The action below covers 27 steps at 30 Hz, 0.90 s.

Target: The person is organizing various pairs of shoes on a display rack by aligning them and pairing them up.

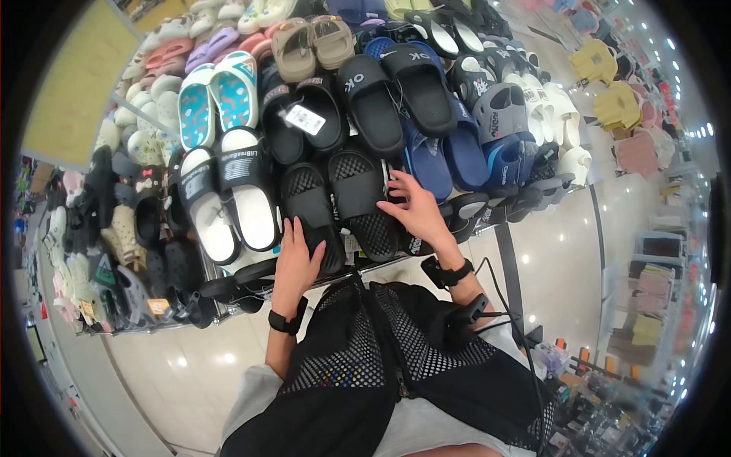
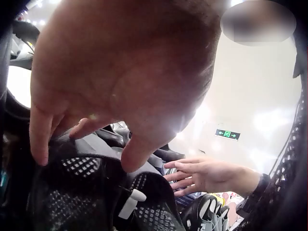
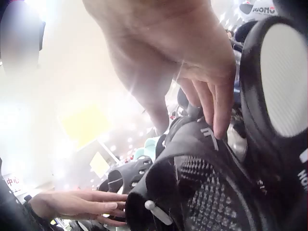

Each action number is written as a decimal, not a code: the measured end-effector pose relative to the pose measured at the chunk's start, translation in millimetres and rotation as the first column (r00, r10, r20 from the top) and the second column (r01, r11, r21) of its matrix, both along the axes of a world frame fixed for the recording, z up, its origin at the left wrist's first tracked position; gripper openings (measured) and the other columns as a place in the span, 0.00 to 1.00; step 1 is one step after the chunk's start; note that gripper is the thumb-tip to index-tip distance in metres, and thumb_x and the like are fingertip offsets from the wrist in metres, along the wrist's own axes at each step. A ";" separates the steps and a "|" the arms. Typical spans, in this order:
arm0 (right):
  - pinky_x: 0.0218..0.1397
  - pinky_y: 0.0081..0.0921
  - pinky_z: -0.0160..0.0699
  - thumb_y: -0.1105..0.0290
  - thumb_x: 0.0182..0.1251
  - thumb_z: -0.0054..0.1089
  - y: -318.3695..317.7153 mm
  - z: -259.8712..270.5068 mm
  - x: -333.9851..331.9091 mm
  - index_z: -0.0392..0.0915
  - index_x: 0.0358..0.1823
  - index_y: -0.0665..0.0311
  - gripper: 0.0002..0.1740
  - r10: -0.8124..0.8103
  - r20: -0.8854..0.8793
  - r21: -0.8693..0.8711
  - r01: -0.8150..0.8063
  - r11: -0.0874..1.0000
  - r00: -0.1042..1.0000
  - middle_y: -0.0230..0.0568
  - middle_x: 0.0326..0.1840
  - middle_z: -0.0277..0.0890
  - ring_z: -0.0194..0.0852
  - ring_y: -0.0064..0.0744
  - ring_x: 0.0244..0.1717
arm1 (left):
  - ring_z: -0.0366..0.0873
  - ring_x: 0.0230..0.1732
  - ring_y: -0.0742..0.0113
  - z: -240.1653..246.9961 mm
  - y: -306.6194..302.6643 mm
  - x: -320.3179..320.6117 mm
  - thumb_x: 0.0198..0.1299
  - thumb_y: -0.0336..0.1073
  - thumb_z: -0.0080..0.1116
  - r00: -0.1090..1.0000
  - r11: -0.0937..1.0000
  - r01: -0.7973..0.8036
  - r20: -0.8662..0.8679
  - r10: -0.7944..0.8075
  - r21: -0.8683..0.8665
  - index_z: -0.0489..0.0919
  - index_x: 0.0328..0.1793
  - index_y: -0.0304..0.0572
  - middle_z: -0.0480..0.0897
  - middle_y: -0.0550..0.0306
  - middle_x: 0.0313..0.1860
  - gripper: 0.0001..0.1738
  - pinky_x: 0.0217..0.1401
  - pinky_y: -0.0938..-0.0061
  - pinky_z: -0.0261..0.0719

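Observation:
Two black slippers with textured footbeds lie side by side on the display, the left one [image 1: 308,190] and the right one [image 1: 358,183]. My left hand [image 1: 297,260] rests at the lower end of the left slipper, fingers spread and thumb over its near part. At the outer edge of the right slipper is my right hand [image 1: 417,213], fingers apart and slightly bent; whether it touches is unclear. A white tag fastener [image 2: 138,195] hangs between the slippers in the left wrist view. In the right wrist view, the fingertips [image 3: 219,132] are beside a black strap [image 3: 192,139].
Black-and-white slides [image 1: 251,190] lie to the left, blue ones [image 1: 430,164] to the right. Behind are black slides [image 1: 373,99], one pair with a white tag [image 1: 304,119]. A metal rail [image 1: 396,260] edges the rack; a black cable [image 1: 495,286] hangs by the right forearm.

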State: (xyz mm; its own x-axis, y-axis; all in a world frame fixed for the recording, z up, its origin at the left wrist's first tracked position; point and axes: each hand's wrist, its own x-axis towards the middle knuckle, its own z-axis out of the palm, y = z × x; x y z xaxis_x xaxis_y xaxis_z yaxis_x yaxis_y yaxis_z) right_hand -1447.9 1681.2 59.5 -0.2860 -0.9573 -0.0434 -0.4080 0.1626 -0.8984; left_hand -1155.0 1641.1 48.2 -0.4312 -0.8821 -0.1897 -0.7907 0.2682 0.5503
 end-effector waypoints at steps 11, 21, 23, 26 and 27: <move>0.57 0.34 0.83 0.71 0.64 0.74 119.4 8.3 -130.6 0.81 0.63 0.62 0.25 -0.477 -0.412 -0.412 0.308 0.857 0.776 0.42 0.57 0.86 0.83 0.39 0.57 | 0.68 0.78 0.38 38.0 71.6 -111.8 0.63 0.38 0.73 0.955 0.973 0.100 -0.255 -0.153 -0.207 0.63 0.83 0.35 0.68 0.37 0.80 0.45 0.79 0.55 0.71; 0.70 0.44 0.79 0.78 0.41 0.85 146.5 -27.1 -155.5 0.61 0.83 0.59 0.62 -0.158 -0.588 -0.216 0.035 0.976 0.793 0.49 0.73 0.66 0.68 0.55 0.73 | 0.64 0.79 0.37 -28.0 97.5 -228.5 0.35 0.34 0.90 0.967 0.891 0.240 0.011 -0.255 -0.387 0.48 0.89 0.40 0.61 0.37 0.82 0.76 0.79 0.53 0.71; 0.68 0.45 0.79 0.78 0.37 0.86 140.3 -35.6 -166.0 0.65 0.78 0.59 0.60 -0.105 -0.566 -0.216 -0.024 0.976 0.818 0.49 0.71 0.67 0.71 0.56 0.70 | 0.65 0.78 0.36 -31.7 95.4 -229.7 0.33 0.34 0.91 0.976 0.914 0.214 0.036 -0.216 -0.345 0.48 0.89 0.41 0.62 0.37 0.81 0.78 0.78 0.52 0.72; 0.67 0.45 0.79 0.79 0.34 0.86 134.3 -39.1 -166.8 0.69 0.71 0.63 0.55 -0.124 -0.559 -0.258 -0.029 0.966 0.820 0.49 0.67 0.69 0.72 0.55 0.68 | 0.68 0.75 0.39 -31.5 99.9 -232.5 0.31 0.34 0.91 0.985 0.921 0.162 0.008 -0.171 -0.354 0.53 0.87 0.45 0.66 0.41 0.76 0.75 0.74 0.53 0.74; 0.67 0.44 0.79 0.80 0.34 0.85 130.7 -40.9 -167.1 0.70 0.70 0.65 0.54 -0.140 -0.570 -0.278 -0.029 0.960 0.810 0.49 0.66 0.70 0.72 0.55 0.68 | 0.69 0.73 0.39 -32.7 99.6 -234.0 0.31 0.33 0.91 0.988 0.924 0.138 -0.016 -0.153 -0.357 0.55 0.86 0.46 0.68 0.43 0.75 0.73 0.73 0.54 0.75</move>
State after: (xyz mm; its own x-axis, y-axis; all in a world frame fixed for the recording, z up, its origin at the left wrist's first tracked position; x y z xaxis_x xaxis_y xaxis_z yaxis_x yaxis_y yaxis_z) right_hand -1615.0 1812.0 18.6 -0.2289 -0.8894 0.3957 -0.8618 -0.0039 -0.5072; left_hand -1389.0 1740.7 15.5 -0.5607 -0.8153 0.1446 -0.7062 0.5620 0.4307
